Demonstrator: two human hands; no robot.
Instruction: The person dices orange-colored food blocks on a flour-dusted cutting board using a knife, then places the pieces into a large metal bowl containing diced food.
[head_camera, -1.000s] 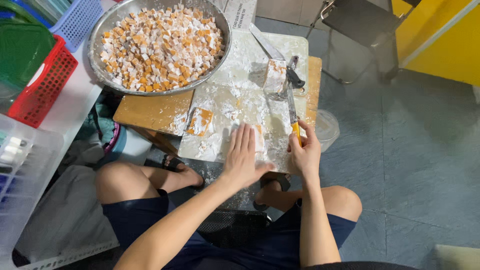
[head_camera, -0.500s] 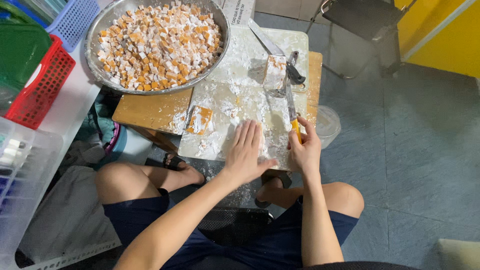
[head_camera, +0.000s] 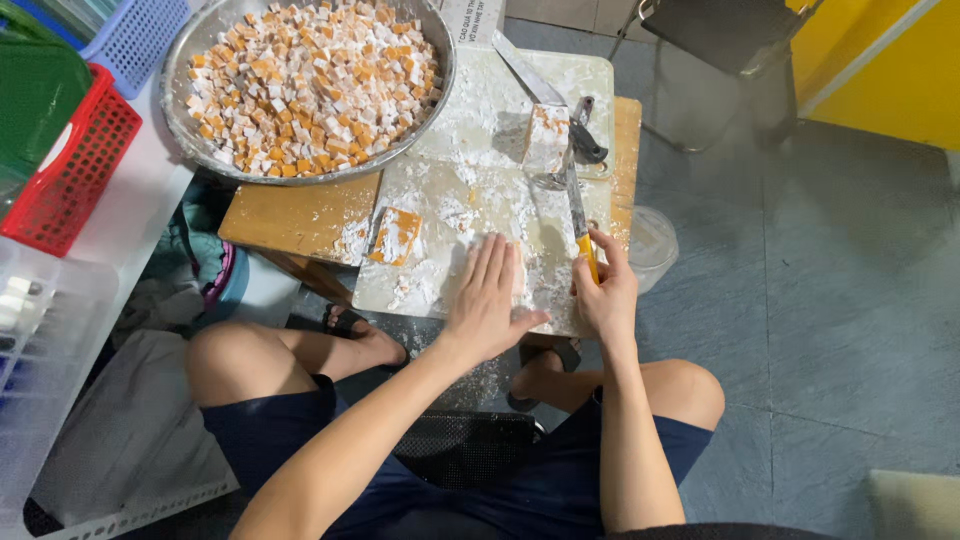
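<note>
My left hand (head_camera: 487, 298) lies flat, fingers together, on a flour-dusted cutting board (head_camera: 470, 190), pressing on something hidden under the palm. My right hand (head_camera: 604, 290) grips the yellow handle of a knife (head_camera: 577, 212), whose blade points away from me along the board beside the left hand. A small orange slab (head_camera: 396, 234) dusted with white powder lies left of my left hand. A taller powdered block (head_camera: 545, 138) stands at the far side of the board. A big metal bowl (head_camera: 180, 128) heaped with orange and white cubes sits at the far left.
A second knife (head_camera: 530, 78) and a dark-handled tool (head_camera: 587, 140) lie at the board's far edge. Red (head_camera: 70, 180), green and blue baskets stand at left above a clear plastic bin (head_camera: 50, 380). A dark chair (head_camera: 720, 40) is behind, and a lidded plastic tub (head_camera: 652, 242) on the floor.
Both hands stay on the board in nearly the same pose. The view has shifted slightly; nothing was picked up or let go.
</note>
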